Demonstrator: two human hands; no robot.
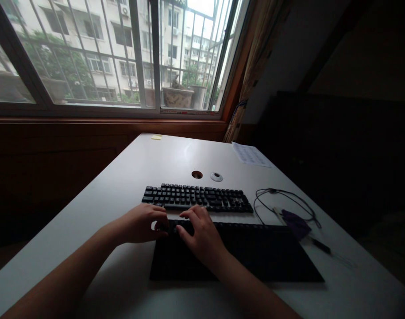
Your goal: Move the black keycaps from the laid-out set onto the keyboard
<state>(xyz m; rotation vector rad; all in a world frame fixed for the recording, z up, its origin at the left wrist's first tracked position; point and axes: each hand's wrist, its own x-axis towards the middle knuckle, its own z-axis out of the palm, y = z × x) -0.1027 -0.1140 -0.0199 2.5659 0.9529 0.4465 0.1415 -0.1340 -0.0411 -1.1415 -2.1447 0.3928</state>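
Observation:
Near the left end of a flat black keyboard base (255, 252), my left hand (145, 223) curls with thumb and fingertips together at a small dark piece, too dim to name. Beside it my right hand (202, 232) reaches over the base's back left part, its thumb and fingers apart and curved. Its fingertips hover at or touch the base's back edge; contact cannot be made out. Just behind the base, rows of black keycaps (195, 195) lie in keyboard order on the white table. My hands hide part of the base and of the front keycap row.
On the right lie a coiled black cable (288, 192), a purple cloth (295, 224) and a dark-handled tool with thin wires (321, 245). Farther back are a round table hole (197, 175), its cover (216, 177), a printed paper (250, 155) and a yellow note (156, 137).

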